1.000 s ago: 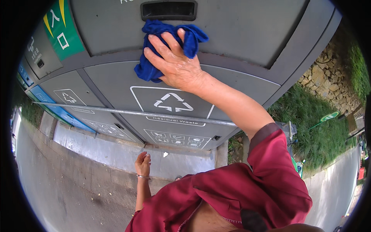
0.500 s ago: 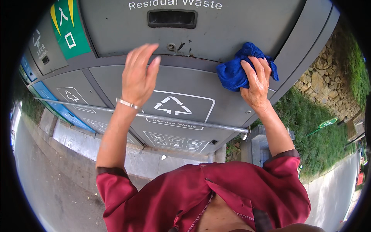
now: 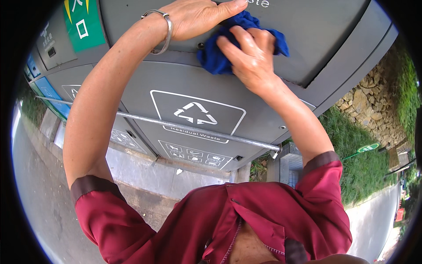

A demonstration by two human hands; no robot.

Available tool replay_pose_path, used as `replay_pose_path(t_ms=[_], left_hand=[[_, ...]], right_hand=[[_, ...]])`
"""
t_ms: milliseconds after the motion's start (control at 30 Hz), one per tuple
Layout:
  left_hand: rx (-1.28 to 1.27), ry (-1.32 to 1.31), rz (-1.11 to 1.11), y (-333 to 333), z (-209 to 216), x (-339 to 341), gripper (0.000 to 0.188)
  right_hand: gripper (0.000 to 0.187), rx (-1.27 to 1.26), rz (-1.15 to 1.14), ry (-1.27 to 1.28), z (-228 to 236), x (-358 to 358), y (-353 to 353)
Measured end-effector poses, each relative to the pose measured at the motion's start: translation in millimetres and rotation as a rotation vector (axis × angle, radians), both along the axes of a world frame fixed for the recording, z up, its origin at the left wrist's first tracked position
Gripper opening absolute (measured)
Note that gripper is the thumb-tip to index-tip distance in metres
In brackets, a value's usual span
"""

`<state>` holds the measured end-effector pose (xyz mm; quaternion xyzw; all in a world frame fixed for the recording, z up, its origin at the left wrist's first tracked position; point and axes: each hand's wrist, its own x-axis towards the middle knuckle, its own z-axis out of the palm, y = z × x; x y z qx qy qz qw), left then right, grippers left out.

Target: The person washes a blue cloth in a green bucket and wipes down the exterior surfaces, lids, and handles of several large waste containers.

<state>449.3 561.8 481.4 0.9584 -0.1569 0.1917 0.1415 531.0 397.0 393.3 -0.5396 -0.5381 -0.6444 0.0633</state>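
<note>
My right hand presses a crumpled blue cloth against the upper grey panel of a waste bin cabinet, its fingers bent into the fabric. The cloth lies beside a small round lock near the panel's lower edge. Above and to the left, my left hand reaches across the same panel with the thumb stretched out toward the right. It holds nothing that I can see, and its fingertips run to the picture's top edge. A silver bracelet circles my left wrist.
A metal bar crosses the front of the lower grey door. Blue cabinet sections stand at the far left. To the right are grass, a stone bank and a small green sign.
My right hand has slid the blue cloth left and upward over the panel. My left hand has moved up and to the right, coming close to the cloth.
</note>
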Motion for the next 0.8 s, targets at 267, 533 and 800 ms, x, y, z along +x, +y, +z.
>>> replay_pose_path(t_ms=[267,533,800], left_hand=[[-0.124,0.005,-0.003,-0.1,-6.2,2.1,0.083],[0.034,-0.482,0.015,-1.7,-61.6,6.9,0.049],[-0.086,-0.655,-0.061,-6.9,-73.2,5.6,0.047]], right_hand=[[0.028,-0.077,-0.19,0.073,7.1,-5.0,-34.0],[0.071,0.166,-0.31,0.094,37.4,-6.2,-78.2],[0.059,0.24,-0.234,0.006,120.2,-8.2,-37.2]])
